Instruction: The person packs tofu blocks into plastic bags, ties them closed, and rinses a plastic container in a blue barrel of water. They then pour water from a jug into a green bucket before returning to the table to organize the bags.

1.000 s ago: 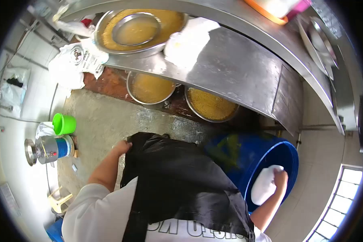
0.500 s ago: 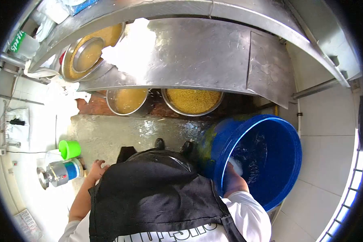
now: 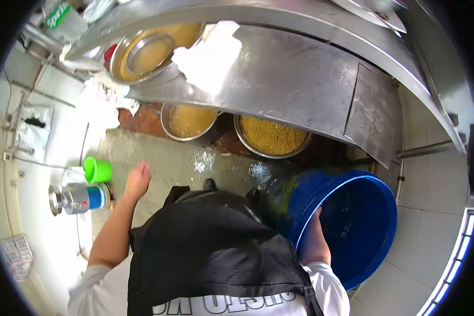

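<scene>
My left hand (image 3: 138, 179) is held out over the wet floor, its fingers loosely bent and nothing seen in them. A bright green bucket (image 3: 98, 170) is the nearest thing to it. My right arm reaches over the near rim of a large blue barrel (image 3: 371, 231). Of my right hand (image 3: 317, 215) only part shows inside the barrel. Its fingers are hidden in shade, so what they hold, if anything, cannot be made out. Dark water glints low in the barrel, which has greenish stains on its outer side.
Ahead runs a steel counter (image 3: 295, 79) with a shelf above. Beneath stand a metal pot of cloudy yellowish liquid (image 3: 190, 121) and a basin of yellow grains (image 3: 274, 138). Nested bowls (image 3: 150, 55) and a white cloth (image 3: 210, 58) lie on the counter. A steel machine (image 3: 76, 198) stands left.
My left hand has risen forward, away from my side. My right arm stays in the barrel, and the whitish patch beside that hand no longer shows. The view has turned somewhat.
</scene>
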Motion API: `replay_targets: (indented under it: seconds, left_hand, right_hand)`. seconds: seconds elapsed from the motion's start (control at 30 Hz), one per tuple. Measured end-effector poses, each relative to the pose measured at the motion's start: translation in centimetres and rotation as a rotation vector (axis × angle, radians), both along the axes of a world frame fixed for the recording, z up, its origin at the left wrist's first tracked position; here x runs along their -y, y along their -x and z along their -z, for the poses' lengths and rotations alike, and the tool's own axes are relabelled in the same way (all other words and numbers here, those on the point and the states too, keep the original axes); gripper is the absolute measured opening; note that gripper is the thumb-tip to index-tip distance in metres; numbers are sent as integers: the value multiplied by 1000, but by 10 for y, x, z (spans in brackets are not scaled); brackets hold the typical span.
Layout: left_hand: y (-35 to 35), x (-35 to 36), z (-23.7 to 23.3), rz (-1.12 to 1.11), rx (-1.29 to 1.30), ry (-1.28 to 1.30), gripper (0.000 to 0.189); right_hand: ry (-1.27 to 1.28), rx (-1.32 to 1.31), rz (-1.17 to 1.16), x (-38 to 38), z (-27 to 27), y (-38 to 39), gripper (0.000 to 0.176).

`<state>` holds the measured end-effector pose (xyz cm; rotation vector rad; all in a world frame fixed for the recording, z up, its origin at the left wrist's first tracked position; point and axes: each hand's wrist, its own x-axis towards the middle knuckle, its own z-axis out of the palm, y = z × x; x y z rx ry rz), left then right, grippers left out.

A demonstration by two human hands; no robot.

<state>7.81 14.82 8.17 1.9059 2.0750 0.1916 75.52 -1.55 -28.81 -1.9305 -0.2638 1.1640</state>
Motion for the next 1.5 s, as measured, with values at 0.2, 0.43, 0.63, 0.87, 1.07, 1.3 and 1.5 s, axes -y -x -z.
replay_targets:
  seconds: [0.2, 0.43, 0.63, 0.87, 1.07, 1.3, 1.5]
  left_hand:
    - [-85, -66, -43, -63, 492, 83, 28]
    - [-42, -76, -10, 179, 673, -47, 25]
    - [47, -75, 33, 350, 590, -81, 26]
    - [158, -62, 28, 299, 568, -185, 33]
    - [215, -65, 38, 79, 701, -165, 35]
    - [313, -49, 88, -464, 728, -88, 24]
    - [454, 31, 101, -734, 728, -197, 26]
  right_hand:
    - [-233, 65, 248, -6, -215, 22, 22]
    - [-124, 990, 136, 13, -419, 76, 35]
    - [-365, 1138, 72, -7, -541, 149, 31]
    - [-619, 980, -545, -104, -559, 276, 35]
    - [-689, 697, -1248, -217, -513, 500, 36]
    - [-951, 478, -1873, -290, -510, 744, 54]
    - [-1119, 277, -1909, -367, -438, 887, 53]
